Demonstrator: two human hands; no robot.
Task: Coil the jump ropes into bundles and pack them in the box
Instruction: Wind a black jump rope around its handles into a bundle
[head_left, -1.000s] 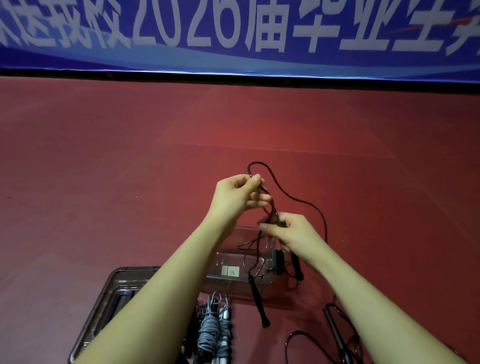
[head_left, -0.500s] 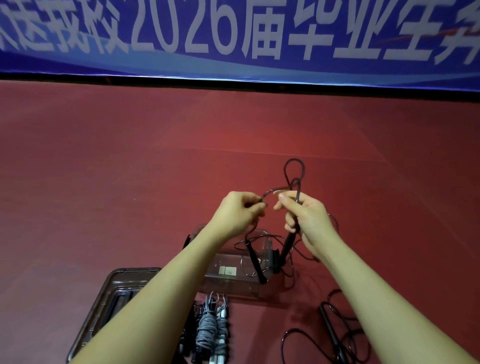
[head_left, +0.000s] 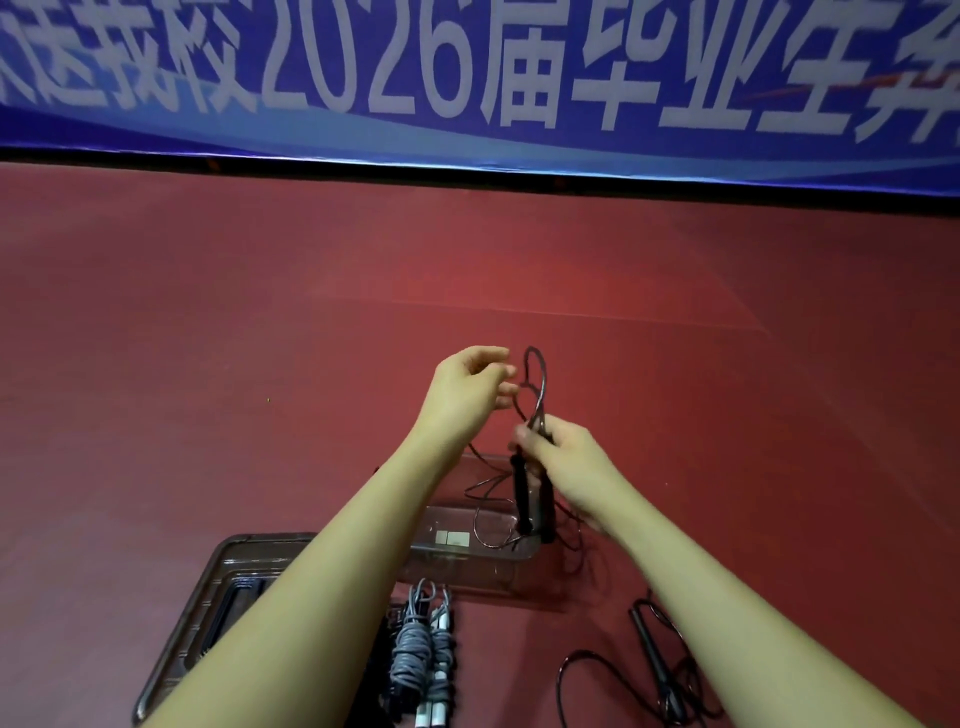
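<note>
Hands (head_left: 563, 457) loop thin black rope (head_left: 537, 384) above clear plastic box (head_left: 467, 564).

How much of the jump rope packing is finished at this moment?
Done: a grey coiled bundle lies by the clear box, not packed. In hand: the right hand grips a black rope; the left hand is beside its loop. Left: another black rope lies loose.
</note>
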